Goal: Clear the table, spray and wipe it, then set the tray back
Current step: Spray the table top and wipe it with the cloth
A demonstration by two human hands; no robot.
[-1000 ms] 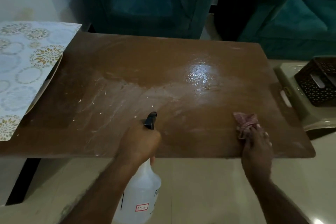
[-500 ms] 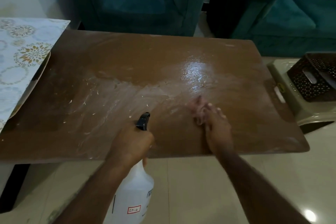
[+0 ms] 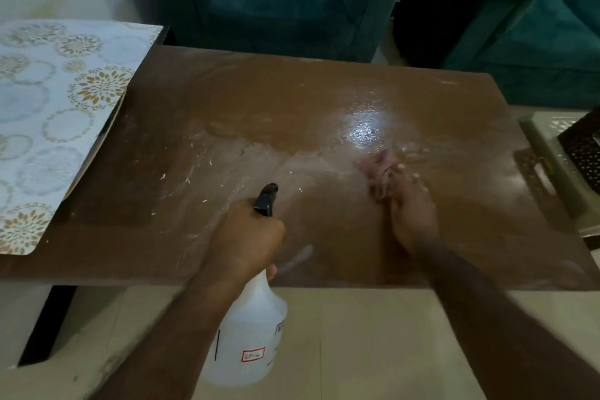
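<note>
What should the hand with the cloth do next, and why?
Probably sweep the pink cloth under the right hand leftward: white streaks and flecks cover the brown table there, while the left hand holds the spray bottle.

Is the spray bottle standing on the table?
No, the left hand holds the spray bottle in the air past the table's near edge.

brown worktop (image 3: 227, 101), wet and streaky, white crumbs scattered left-centre. pink cloth (image 3: 378, 169) lying on it, patterned mat (image 3: 48, 114) overlapping left edge.
</note>
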